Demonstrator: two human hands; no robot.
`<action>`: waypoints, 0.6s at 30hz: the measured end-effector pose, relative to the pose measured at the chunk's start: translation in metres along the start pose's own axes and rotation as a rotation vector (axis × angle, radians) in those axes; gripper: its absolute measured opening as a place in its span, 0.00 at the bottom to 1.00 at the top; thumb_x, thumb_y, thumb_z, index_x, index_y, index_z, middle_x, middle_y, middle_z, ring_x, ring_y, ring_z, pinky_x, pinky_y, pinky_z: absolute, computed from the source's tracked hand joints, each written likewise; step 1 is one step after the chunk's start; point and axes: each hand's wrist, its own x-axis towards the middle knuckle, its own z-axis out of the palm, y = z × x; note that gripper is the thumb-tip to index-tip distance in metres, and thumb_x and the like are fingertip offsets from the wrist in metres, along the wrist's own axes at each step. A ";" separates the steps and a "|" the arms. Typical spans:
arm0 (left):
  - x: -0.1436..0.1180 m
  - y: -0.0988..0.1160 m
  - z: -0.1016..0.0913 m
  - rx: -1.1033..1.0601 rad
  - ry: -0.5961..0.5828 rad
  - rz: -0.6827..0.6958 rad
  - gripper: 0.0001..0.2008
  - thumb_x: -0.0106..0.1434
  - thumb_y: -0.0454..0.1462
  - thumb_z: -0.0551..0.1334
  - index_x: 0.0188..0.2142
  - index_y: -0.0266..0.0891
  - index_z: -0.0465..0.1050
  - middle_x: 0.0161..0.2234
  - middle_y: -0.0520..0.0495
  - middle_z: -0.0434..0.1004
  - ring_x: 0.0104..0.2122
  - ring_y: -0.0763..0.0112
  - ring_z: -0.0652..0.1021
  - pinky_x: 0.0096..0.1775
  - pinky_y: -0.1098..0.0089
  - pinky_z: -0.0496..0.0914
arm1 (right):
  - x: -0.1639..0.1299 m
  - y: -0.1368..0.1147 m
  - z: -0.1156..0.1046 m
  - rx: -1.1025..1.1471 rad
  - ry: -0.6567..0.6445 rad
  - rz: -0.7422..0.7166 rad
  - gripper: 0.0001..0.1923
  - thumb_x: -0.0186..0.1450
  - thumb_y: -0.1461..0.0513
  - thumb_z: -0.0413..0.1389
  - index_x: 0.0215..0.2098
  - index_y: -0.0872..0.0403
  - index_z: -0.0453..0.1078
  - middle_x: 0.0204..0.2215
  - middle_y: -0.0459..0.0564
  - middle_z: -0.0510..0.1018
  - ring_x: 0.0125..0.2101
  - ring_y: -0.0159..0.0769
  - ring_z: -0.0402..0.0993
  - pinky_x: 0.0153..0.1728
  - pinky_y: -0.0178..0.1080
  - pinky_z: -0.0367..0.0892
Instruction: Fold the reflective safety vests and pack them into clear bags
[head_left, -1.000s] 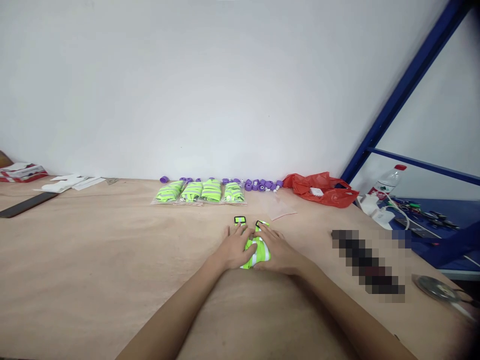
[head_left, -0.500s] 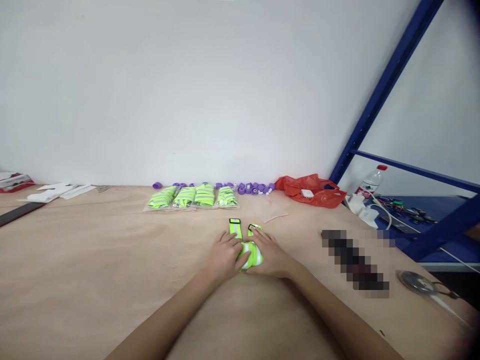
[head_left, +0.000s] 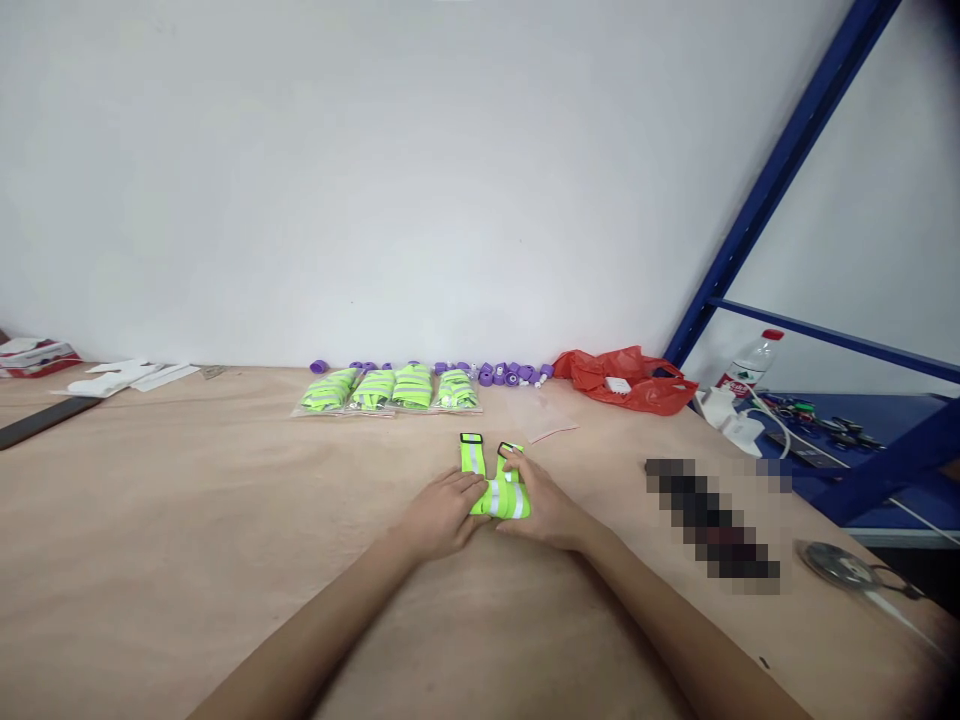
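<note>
One bundle of bright green strap with pale shiny bands lies on the table, between the two hands. The left hand is loosely closed on its left end, fingers together over the top and thumb by the near edge. The right hand is half open around the right end, thumb at the near edge, fingers reaching far onto a strap tail.

The bundle should be light, soft and springy, apt to loosen if let go; the pale bands may be a little slippery. The broad middle, pinched near and far, looks the surest hold. Two flat tails run to the far side, the left one ending in a rectangular black buckle, likely stiff plastic.

Beyond lie four puffy clear bags of similar strap, round purple rolls and a crumpled, thin red bag. The table has a smooth, pale wood grain.
</note>
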 end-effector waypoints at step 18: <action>0.037 -0.021 -0.016 -0.234 -0.039 -0.238 0.20 0.71 0.49 0.49 0.35 0.40 0.73 0.36 0.43 0.80 0.36 0.59 0.78 0.41 0.63 0.69 | 0.001 0.009 -0.020 0.282 0.142 0.102 0.22 0.62 0.51 0.59 0.51 0.52 0.74 0.54 0.55 0.77 0.56 0.52 0.71 0.57 0.52 0.64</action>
